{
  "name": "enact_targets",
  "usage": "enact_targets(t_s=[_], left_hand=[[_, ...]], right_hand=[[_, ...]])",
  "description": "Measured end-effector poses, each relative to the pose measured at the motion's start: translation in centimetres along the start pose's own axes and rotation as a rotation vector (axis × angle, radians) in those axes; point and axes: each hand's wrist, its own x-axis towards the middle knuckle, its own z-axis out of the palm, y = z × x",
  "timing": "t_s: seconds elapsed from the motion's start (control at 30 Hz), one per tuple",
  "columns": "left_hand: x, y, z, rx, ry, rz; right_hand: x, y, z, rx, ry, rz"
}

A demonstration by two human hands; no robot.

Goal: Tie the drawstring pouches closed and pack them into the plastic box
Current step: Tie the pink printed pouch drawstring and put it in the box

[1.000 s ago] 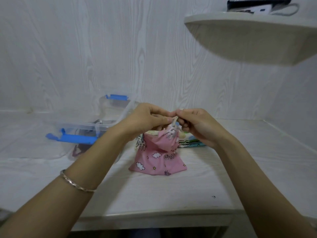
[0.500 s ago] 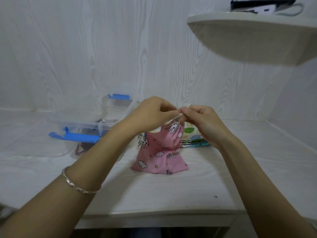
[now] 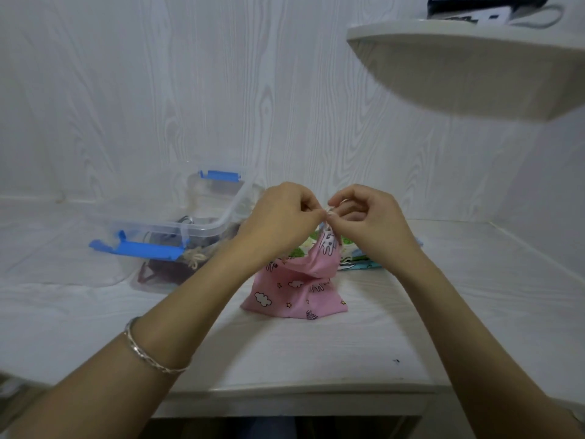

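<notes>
Pink pouch point(image 3: 297, 289) standing on the worktop point(image 3: 285, 353). Left hand point(image 3: 278, 223) and right hand point(image 3: 370, 226) meet directly above the pouch's gathered neck, the fingers of each pinching its pale drawstring point(image 3: 329, 213). The open plastic box point(image 3: 152, 224), holding dark pouches point(image 3: 164, 270), stands left of the pouch; patterned pouches point(image 3: 354, 261) lie just behind it.
</notes>
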Motion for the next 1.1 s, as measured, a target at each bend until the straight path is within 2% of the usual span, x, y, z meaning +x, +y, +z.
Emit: enact_targets(t_s=[0.1,0.2,0.3,0.33,0.47,0.53,0.6,0.77,0.9,1.03,1.1], left_hand=[[-0.1,-0.1,0.4,0.016,0.009,-0.001],[-0.1,-0.5,0.3,-0.023,-0.022,0.022],[-0.2,-0.8,-0.1,-0.026,-0.061,0.071],[-0.2,-0.8,-0.2,-0.010,-0.068,0.088],[0.0,-0.7,-0.2,0.009,-0.071,0.135],[0.1,-0.7,0.0,-0.052,-0.093,0.106],[0.2,-1.0,0.3,-0.144,-0.114,0.062],[0.0,-1.6,0.5,-0.279,-0.125,-0.004],[0.0,-1.3,0.4,-0.306,-0.105,-0.037],[0.1,-1.4,0.1,-0.315,-0.133,-0.033],[0.1,-1.6,-0.3,-0.266,-0.085,-0.032]], right_hand=[[-0.1,0.0,0.5,-0.199,0.042,-0.106],[0.0,-0.1,0.4,-0.266,0.036,-0.134],[0.2,0.3,0.1,-0.184,-0.015,-0.028],[0.3,0.3,-0.1,-0.069,-0.048,0.055],[0.7,0.9,-0.3,0.727,-0.272,0.451],[0.8,1.3,-0.1,0.853,-0.285,0.477],[0.6,1.3,0.2,0.759,-0.216,0.403],[-0.2,0.8,0.7,0.292,0.080,0.122],[-0.7,0.7,0.9,0.004,0.081,-0.062],[-0.5,1.1,0.5,-0.038,0.083,-0.090],[-0.4,1.6,0.0,-0.074,0.095,-0.054]])
